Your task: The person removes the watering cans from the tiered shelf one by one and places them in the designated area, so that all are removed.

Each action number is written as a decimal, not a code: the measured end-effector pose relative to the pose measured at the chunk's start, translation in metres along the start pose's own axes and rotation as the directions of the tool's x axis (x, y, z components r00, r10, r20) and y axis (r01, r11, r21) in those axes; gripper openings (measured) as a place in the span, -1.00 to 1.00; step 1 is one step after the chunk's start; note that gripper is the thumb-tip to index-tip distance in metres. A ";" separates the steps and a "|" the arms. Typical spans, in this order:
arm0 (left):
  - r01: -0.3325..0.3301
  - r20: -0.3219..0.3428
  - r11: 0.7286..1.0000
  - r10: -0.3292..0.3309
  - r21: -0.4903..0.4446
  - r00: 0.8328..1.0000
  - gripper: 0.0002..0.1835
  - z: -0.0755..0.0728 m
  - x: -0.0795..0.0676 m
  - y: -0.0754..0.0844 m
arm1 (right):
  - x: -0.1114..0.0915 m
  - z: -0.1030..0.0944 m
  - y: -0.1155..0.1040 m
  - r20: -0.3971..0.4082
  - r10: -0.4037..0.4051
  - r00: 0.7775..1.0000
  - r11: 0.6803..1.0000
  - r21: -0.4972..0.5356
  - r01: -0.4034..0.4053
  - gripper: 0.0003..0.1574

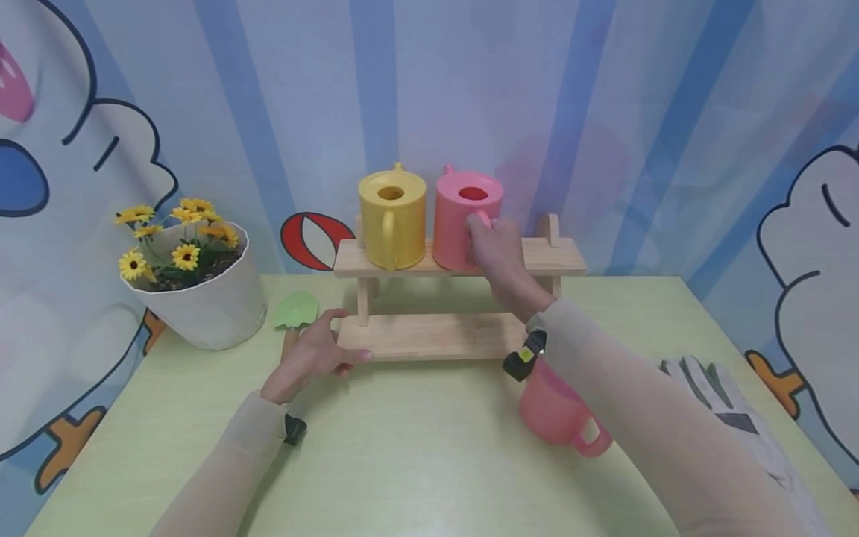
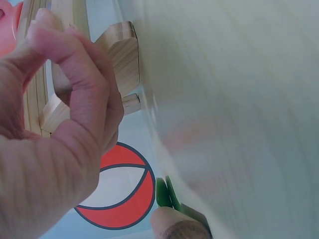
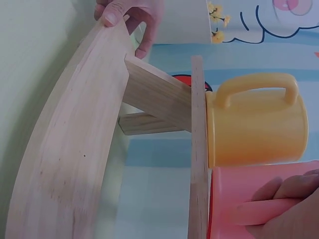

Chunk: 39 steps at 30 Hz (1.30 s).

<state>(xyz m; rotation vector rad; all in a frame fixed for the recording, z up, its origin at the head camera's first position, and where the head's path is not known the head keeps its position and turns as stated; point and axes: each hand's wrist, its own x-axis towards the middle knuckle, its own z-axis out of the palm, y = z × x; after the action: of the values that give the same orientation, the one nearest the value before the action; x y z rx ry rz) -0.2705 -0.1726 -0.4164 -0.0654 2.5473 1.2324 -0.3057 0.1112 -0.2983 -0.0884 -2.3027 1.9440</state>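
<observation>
A two-tier wooden shelf (image 1: 429, 335) stands against the backdrop. On its upper board sit a yellow watering can (image 1: 403, 224) and a pink watering can (image 1: 452, 224), side by side, each with a round opening in its top. My right hand (image 1: 499, 253) grips the pink can's handle; the right wrist view shows the fingers curled round it and the can's base at the board. At the lower board's left end, my left hand (image 1: 318, 347) holds the corner, thumb on the upper face. That grasp also shows in the right wrist view, at the top.
Left of the shelf stands a white pot (image 1: 208, 313) of yellow flowers, with a small green shovel (image 1: 296, 309) beside it. A pink handled vessel (image 1: 553, 410) is partly hidden under my right sleeve. Grey-white gloves (image 1: 745, 432) lie at the right.
</observation>
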 end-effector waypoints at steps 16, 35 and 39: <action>0.013 0.008 1.000 -0.013 0.009 1.000 0.07 0.000 0.001 0.001 | -0.006 -0.010 0.003 -0.017 -0.011 1.000 1.000 0.014 0.011 -0.54; -0.010 -0.002 1.000 0.010 0.010 1.000 0.06 0.000 -0.001 0.000 | -0.036 -0.018 0.005 0.004 -0.020 1.000 1.000 -0.024 0.020 -0.55; -0.006 0.013 1.000 0.006 -0.014 1.000 0.06 0.001 -0.001 0.000 | -0.046 -0.018 0.006 -0.003 -0.016 1.000 0.999 -0.039 0.015 -0.55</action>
<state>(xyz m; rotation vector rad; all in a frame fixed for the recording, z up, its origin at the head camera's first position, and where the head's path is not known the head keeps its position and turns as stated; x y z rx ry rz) -0.2690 -0.1723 -0.4164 -0.0528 2.5297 1.2495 -0.2578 0.1242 -0.3038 -0.0775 -2.3320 1.8909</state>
